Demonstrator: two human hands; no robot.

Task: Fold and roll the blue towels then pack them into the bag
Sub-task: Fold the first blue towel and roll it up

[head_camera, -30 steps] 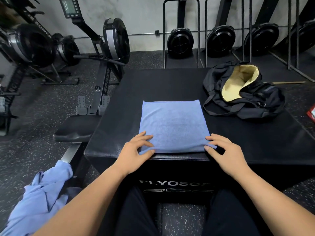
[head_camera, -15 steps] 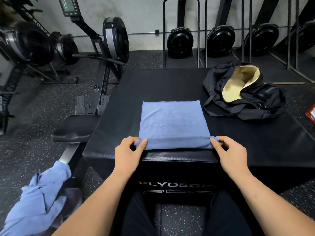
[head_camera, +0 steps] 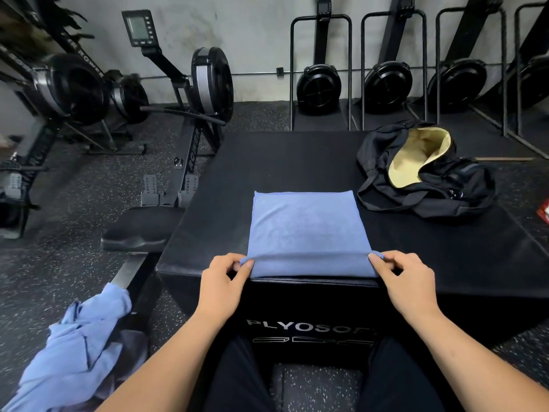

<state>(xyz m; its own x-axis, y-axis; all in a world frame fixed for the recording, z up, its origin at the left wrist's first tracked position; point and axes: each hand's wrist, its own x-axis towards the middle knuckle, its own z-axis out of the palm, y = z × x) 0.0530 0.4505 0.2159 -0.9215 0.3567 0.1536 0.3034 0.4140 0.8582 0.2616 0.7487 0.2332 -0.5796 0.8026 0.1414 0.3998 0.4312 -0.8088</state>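
Note:
A folded blue towel [head_camera: 306,224] lies flat on the black plyo box [head_camera: 282,162], its near edge turned over into a narrow roll along the box's front. My left hand [head_camera: 222,278] pinches the roll's left end. At the right end my right hand [head_camera: 407,278] pinches the same rolled edge. A black duffel bag [head_camera: 463,188] sits open at the box's back right, its pale yellow lining showing. More blue towels [head_camera: 74,346] lie in a crumpled heap on the floor at my lower left.
Rowing machines [head_camera: 205,84] stand on the speckled floor to the left, one seat close to the box's left side. More rowers are stored upright along the back wall [head_camera: 320,84]. A red object [head_camera: 545,211] shows at the right edge.
Both hands went from resting flat on the towel's near corners to pinching them. The near edge has been turned over into a first roll, a little fuller now.

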